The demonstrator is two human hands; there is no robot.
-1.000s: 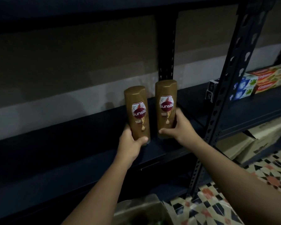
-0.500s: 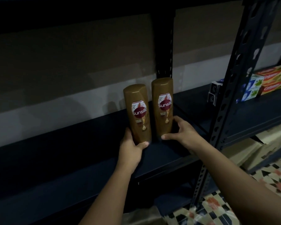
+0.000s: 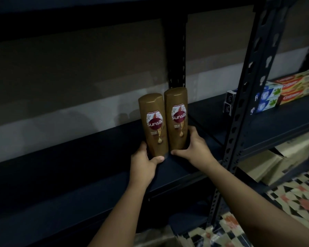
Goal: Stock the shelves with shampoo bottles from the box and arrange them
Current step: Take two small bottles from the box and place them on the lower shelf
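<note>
Two brown Sunsilk shampoo bottles stand upright side by side on the dark metal shelf (image 3: 78,157), caps down, labels facing me. My left hand (image 3: 143,163) grips the base of the left bottle (image 3: 154,122), thumb across its front. The right bottle (image 3: 177,114) stands a little further back, touching the left one. My right hand (image 3: 194,148) holds its lower part, thumb at the base and fingers round its right side. The box of bottles shows only as a pale cardboard edge (image 3: 155,239) at the bottom.
A perforated dark upright post (image 3: 246,97) stands right of my right hand. Beyond it on the same shelf level lie toothpaste boxes (image 3: 292,90) and small dark cartons (image 3: 229,102). Cardboard boxes (image 3: 284,157) sit lower right on a patterned tile floor (image 3: 292,202).
Both bottles have come together until they touch, the gap between them closed. My right hand has slid lower on the right bottle. The view has tilted up slightly.
</note>
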